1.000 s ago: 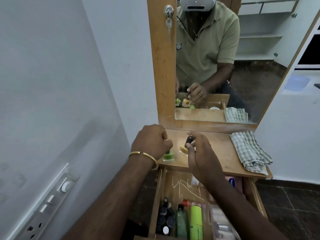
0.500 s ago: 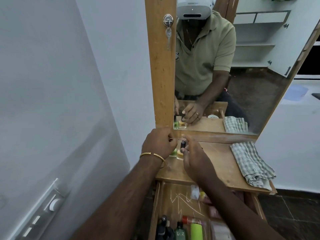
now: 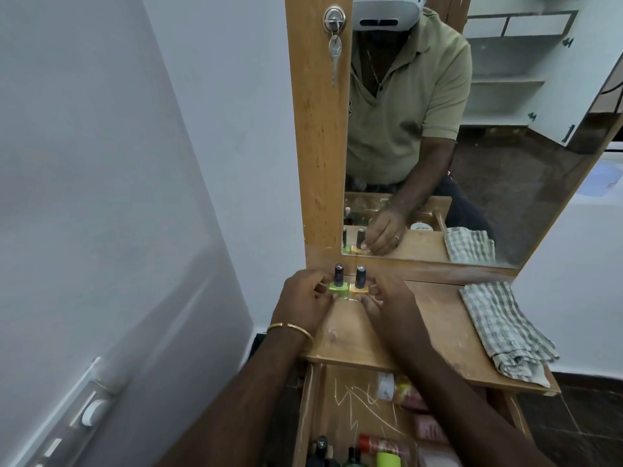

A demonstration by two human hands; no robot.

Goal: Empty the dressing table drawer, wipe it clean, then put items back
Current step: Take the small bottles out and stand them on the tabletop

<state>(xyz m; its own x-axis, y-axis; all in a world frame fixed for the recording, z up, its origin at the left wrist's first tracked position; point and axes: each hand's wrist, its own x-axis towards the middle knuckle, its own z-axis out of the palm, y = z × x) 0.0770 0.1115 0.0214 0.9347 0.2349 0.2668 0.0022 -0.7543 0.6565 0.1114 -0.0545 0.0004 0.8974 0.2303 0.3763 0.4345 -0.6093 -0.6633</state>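
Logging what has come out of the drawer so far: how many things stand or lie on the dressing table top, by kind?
Green nail polish bottle: 1
Yellow nail polish bottle: 1
Checked cloth: 1
Total: 3
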